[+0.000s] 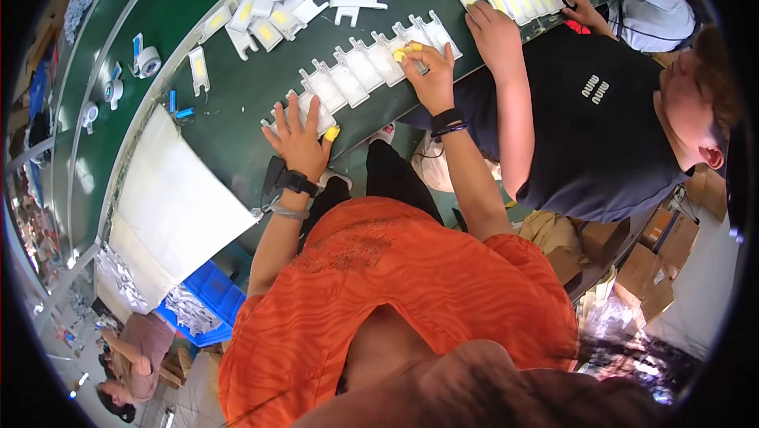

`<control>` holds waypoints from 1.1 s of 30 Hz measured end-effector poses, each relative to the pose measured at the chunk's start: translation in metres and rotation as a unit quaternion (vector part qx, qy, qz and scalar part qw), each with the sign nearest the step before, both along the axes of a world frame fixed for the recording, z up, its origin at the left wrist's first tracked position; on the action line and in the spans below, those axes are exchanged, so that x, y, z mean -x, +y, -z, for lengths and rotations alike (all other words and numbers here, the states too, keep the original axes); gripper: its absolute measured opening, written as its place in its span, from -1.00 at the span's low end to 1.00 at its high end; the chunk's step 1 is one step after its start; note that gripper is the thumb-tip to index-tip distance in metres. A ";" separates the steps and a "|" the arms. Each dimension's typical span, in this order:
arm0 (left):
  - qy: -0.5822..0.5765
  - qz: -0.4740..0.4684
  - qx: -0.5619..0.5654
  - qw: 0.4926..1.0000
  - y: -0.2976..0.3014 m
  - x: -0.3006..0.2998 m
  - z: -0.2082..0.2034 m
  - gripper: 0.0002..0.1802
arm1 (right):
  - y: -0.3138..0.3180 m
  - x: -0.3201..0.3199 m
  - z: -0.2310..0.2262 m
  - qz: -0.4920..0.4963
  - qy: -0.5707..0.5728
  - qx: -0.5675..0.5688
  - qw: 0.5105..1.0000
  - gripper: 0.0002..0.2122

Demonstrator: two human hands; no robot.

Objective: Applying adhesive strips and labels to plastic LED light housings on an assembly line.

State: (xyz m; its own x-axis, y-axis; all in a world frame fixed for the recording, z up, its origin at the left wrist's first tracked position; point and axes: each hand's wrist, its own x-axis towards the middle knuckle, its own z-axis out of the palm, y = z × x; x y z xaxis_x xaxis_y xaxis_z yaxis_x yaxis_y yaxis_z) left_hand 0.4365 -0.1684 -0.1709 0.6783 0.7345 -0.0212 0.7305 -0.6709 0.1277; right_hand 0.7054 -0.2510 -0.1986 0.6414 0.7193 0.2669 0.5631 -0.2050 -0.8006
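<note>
A slanting row of white plastic plates with small hooked ends (345, 84) lies along the near edge of the green table. My left hand (300, 143) rests on the row's left end, fingers spread, with a yellow cover-like piece at its thumb tip. Over the right part of the row my right hand (431, 78) is bent into a pinch, thumb and forefinger close together. Yellow also shows at these fingertips; whether it is finger covers or a held piece I cannot make out. Any small item between them is hidden.
A pile of white plates with yellow rectangles (281, 13) lies farther back. Tape rolls (148, 62) stand at far left, near a white sheet (170, 198). A blue crate (209, 293) sits below. At right, a co-worker's hands (496, 36) touch another plate row (522, 2).
</note>
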 end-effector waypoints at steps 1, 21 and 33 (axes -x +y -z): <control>-0.009 0.002 -0.003 1.000 -0.001 -0.006 0.001 -0.19 | -0.001 -0.005 -0.002 0.004 0.004 0.000 1.000 -0.93; -0.087 0.028 0.025 0.995 0.000 -0.073 0.009 -0.08 | -0.138 0.071 0.012 -0.002 0.489 0.087 0.868 -0.85; -0.091 0.030 0.089 0.991 -0.022 -0.010 -0.041 -0.35 | -0.065 -0.130 0.223 0.223 0.048 0.157 0.961 -0.66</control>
